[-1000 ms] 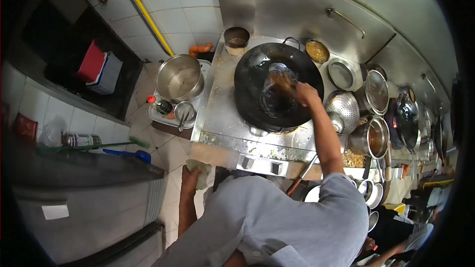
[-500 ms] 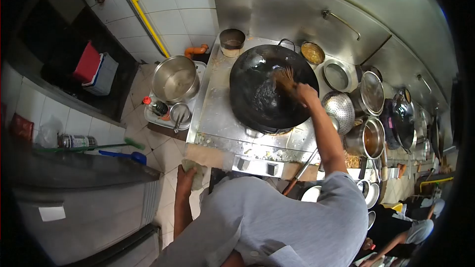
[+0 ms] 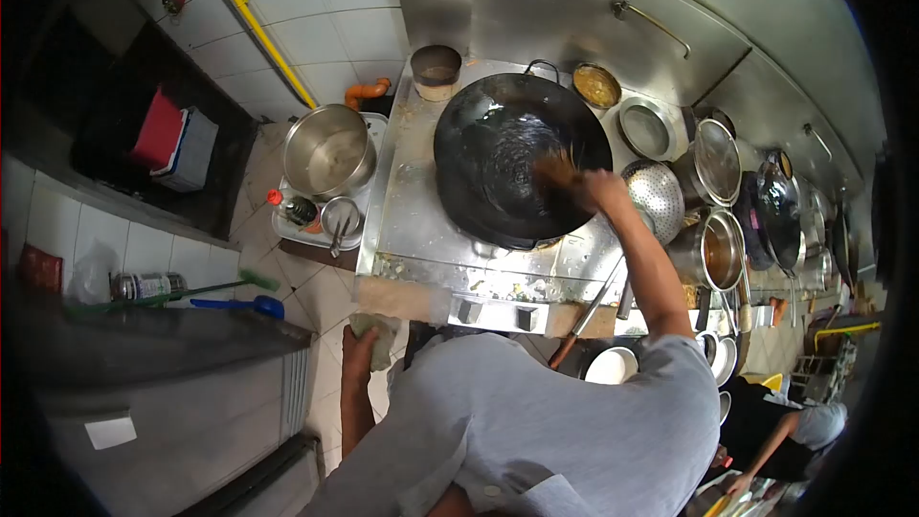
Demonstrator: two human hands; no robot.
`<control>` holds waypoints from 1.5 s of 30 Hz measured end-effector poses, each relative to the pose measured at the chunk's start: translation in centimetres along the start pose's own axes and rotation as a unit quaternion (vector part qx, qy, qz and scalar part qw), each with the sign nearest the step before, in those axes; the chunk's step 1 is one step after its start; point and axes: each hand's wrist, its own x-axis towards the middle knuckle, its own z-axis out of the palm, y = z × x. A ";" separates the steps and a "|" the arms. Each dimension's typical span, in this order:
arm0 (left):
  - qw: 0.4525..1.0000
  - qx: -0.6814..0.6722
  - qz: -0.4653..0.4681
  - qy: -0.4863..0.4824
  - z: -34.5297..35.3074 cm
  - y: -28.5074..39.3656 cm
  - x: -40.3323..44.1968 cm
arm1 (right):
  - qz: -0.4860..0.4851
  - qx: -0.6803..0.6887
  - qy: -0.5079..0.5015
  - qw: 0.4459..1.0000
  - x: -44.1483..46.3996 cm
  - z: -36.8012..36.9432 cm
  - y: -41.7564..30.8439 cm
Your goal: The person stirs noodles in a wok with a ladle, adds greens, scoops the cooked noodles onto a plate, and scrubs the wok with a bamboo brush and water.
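Note:
Over the right side of a large black wok (image 3: pixel 479 196), my right hand (image 3: pixel 603 191) grips a bristled wok brush (image 3: pixel 557 170). The brush is blurred, its bristles down against the wok's inner wall. Water glistens in the bottom of the wok, which sits on a steel stove top (image 3: pixel 407 220). Down at the left, beside the stove's front corner, my left hand (image 3: pixel 358 349) is closed around a greyish-green cloth (image 3: pixel 380 340).
A steel pot (image 3: pixel 330 153) stands on a tray left of the stove, near a red-capped bottle (image 3: pixel 301 211). To the right are a perforated strainer (image 3: pixel 654 199) and a pot of reddish liquid (image 3: pixel 713 249). Another person (image 3: pixel 785 431) works at lower right.
My right hand and the brush have moved a little right and down within the wok. The left hand still holds the cloth. The view has shifted slightly.

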 end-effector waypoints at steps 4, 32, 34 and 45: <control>0.998 0.029 0.020 -0.045 2.1 1.3 1.3 | 0.026 0.185 0.054 0.981 6.3 -1.0 -3.8; 0.916 -0.181 -0.171 -0.314 25.1 5.7 7.2 | -0.114 0.027 -0.116 0.986 -4.9 -2.8 -2.1; 0.915 -0.193 -0.178 -0.305 28.4 5.5 7.3 | -0.058 -0.047 -0.052 0.996 -1.6 -2.2 0.0; 0.972 -0.108 -0.090 -0.190 33.7 2.5 9.5 | -0.130 0.165 -0.119 0.970 -5.1 -1.7 -8.5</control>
